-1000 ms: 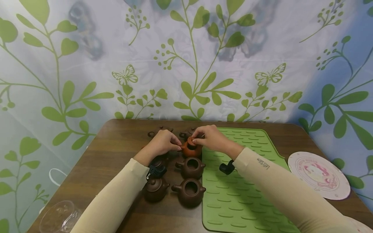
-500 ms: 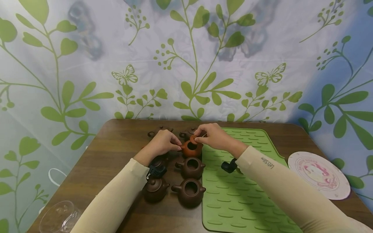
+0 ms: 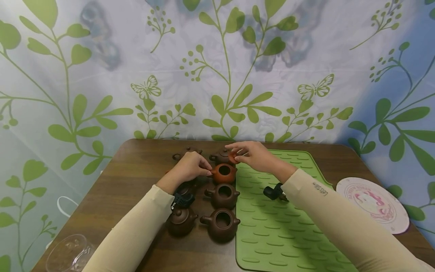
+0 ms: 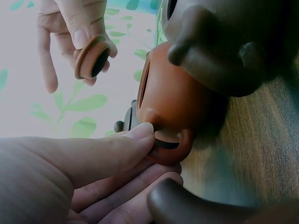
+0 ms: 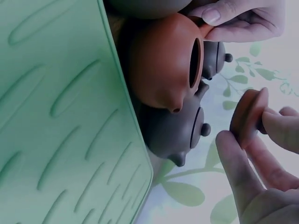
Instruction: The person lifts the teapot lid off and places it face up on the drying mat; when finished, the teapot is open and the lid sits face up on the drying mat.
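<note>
An orange-red clay teapot (image 3: 225,177) stands with its round mouth uncovered. My left hand (image 3: 193,166) pinches its handle (image 4: 186,142) between thumb and fingers. Up and to the right of the pot, my right hand (image 3: 255,155) holds the matching small lid (image 3: 233,157), tilted on edge, its hollow underside showing in the left wrist view. Two dark brown teapots (image 3: 225,196) without lids stand in line nearer me. Behind the orange pot, a dark teapot (image 5: 174,128) wears its knobbed lid.
More dark teapots stand at left, one lidded teapot (image 3: 181,221) beside my left sleeve. A green ridged mat (image 3: 268,234) lies right of the pots. A round pink-white mat (image 3: 372,204) lies far right, a clear plastic container (image 3: 69,253) front left.
My right hand has lifted the lid off the orange teapot's mouth and carried it up and to the right. The left hand stays on the handle.
</note>
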{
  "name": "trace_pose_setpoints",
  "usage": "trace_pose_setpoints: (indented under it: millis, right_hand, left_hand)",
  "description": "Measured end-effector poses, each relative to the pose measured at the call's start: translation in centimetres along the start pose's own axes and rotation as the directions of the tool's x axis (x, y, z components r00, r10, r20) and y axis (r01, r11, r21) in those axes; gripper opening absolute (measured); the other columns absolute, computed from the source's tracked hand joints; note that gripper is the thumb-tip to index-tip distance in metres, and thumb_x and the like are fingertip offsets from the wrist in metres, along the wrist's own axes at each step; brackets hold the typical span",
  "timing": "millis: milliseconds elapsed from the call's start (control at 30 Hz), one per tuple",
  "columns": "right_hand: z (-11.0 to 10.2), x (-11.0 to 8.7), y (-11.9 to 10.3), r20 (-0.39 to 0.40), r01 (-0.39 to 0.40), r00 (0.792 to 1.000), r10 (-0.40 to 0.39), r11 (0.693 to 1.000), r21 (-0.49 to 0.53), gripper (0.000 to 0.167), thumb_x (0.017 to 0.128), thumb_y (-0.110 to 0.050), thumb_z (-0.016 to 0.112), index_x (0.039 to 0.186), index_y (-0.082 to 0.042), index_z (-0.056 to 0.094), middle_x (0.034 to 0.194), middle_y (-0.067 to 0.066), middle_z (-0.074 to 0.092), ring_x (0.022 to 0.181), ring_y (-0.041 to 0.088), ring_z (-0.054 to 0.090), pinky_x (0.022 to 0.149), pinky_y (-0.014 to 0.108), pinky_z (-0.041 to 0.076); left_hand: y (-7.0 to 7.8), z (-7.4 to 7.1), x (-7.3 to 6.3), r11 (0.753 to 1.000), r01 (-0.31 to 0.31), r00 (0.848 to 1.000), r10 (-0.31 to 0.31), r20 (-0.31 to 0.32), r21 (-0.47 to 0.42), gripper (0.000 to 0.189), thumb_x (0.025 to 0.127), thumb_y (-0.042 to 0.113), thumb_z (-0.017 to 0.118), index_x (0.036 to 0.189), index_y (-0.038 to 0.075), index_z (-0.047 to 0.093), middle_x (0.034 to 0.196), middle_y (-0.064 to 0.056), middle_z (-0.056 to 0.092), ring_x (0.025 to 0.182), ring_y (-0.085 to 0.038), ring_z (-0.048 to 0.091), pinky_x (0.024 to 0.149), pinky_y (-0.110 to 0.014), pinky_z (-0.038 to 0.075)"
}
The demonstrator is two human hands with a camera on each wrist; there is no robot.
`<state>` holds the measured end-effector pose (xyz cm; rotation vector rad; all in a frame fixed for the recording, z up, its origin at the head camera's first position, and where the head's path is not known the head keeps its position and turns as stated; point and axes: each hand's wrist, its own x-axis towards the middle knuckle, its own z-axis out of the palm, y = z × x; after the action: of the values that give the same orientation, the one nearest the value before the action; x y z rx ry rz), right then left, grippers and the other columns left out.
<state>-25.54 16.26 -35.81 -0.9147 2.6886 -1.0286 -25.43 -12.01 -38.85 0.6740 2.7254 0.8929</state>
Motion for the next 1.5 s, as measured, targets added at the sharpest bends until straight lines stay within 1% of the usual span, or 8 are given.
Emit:
trace_pose_setpoints:
  millis: [267,367,567,700,833,1033,1200,1500]
  right_hand:
    - [-0.4,-0.8,0.9,0.049,0.014,0.999,-0.015,0.999,0.029,0.043,0.109,0.003,0.053,0.146,-0.014,0.067,0.133,0.012,0.058,0.109,0.025,0.062,0.09,0.046,0.056]
    - [-0.5,-1.0,1.2,0.078,-0.01,0.997,0.003,0.996,0.094,0.039,0.112,-0.004,0.049,0.149,-0.011,0.063,0.139,0.012,0.056,0.111,0.027,0.063,0.093,0.049,0.055]
    - [-1.2,-1.7,1.9,0.102,-0.035,0.995,0.019,0.986,0.161,0.046,0.104,-0.025,0.072,0.148,-0.014,0.061,0.139,0.009,0.059,0.123,0.033,0.064,0.098,0.05,0.054]
    - [-1.8,-2.3,2.4,0.093,-0.07,0.994,0.049,0.97,0.234,0.055,0.095,-0.015,0.083,0.145,-0.013,0.06,0.143,0.017,0.057,0.121,0.034,0.066,0.096,0.046,0.056]
    - [-2.3,-3.1,2.9,0.088,-0.114,0.992,0.091,0.944,0.311,0.058,0.091,-0.002,0.084,0.142,-0.006,0.057,0.138,0.022,0.059,0.115,0.036,0.068,0.089,0.044,0.059]
    - [-2.8,-4.2,3.6,0.074,-0.144,0.989,0.128,0.95,0.278,0.049,0.092,0.005,0.08,0.133,-0.005,0.056,0.13,0.02,0.061,0.098,0.031,0.072,0.083,0.046,0.059]
    - [-3.0,-5.1,4.4,0.065,-0.151,0.988,0.139,0.956,0.25,0.041,0.094,0.005,0.078,0.128,-0.003,0.055,0.129,0.021,0.056,0.094,0.03,0.072,0.083,0.052,0.057]
    - [-2.7,-6.5,5.3,0.109,-0.146,0.985,0.13,0.978,0.146,0.034,0.093,0.002,0.079,0.121,0.0,0.06,0.116,0.013,0.066,0.096,0.025,0.065,0.08,0.041,0.054]
  left_hand:
    - [-0.2,0.1,0.1,1.0,0.01,1.0,-0.01,-0.007,0.004,0.009,0.092,0.02,0.086,0.1,0.015,0.086,0.095,0.007,0.077,0.091,-0.014,0.07,0.081,-0.037,0.058]
    - [-0.2,0.2,0.1,1.0,0.013,1.0,-0.013,-0.012,0.005,0.008,0.092,0.02,0.086,0.099,0.016,0.086,0.094,0.008,0.077,0.092,-0.014,0.07,0.081,-0.037,0.058]
    - [0.0,0.2,-0.1,1.0,0.003,1.0,-0.003,-0.017,-0.001,0.007,0.092,0.019,0.086,0.099,0.015,0.086,0.094,0.007,0.077,0.089,-0.013,0.07,0.079,-0.036,0.058]
    - [0.1,0.1,-0.1,1.0,0.001,1.0,-0.001,-0.017,-0.005,0.007,0.092,0.018,0.085,0.098,0.015,0.086,0.094,0.007,0.077,0.089,-0.013,0.07,0.079,-0.036,0.058]
    - [0.0,0.1,-0.1,1.0,0.001,1.0,-0.001,-0.017,-0.002,0.008,0.092,0.018,0.085,0.099,0.015,0.086,0.095,0.007,0.077,0.09,-0.014,0.07,0.08,-0.037,0.058]
    - [-0.2,0.1,0.1,1.0,0.007,1.0,-0.007,-0.015,0.004,0.008,0.092,0.019,0.085,0.1,0.016,0.086,0.095,0.008,0.077,0.09,-0.014,0.07,0.08,-0.037,0.058]
    - [-0.1,0.0,0.1,1.0,0.0,1.0,0.0,-0.013,-0.003,0.008,0.092,0.019,0.085,0.099,0.016,0.086,0.095,0.007,0.077,0.089,-0.014,0.07,0.079,-0.037,0.058]
    - [-0.2,-0.1,0.1,1.0,0.001,1.0,-0.001,-0.009,0.003,0.008,0.093,0.02,0.085,0.1,0.017,0.086,0.095,0.009,0.077,0.097,-0.017,0.07,0.086,-0.041,0.057]
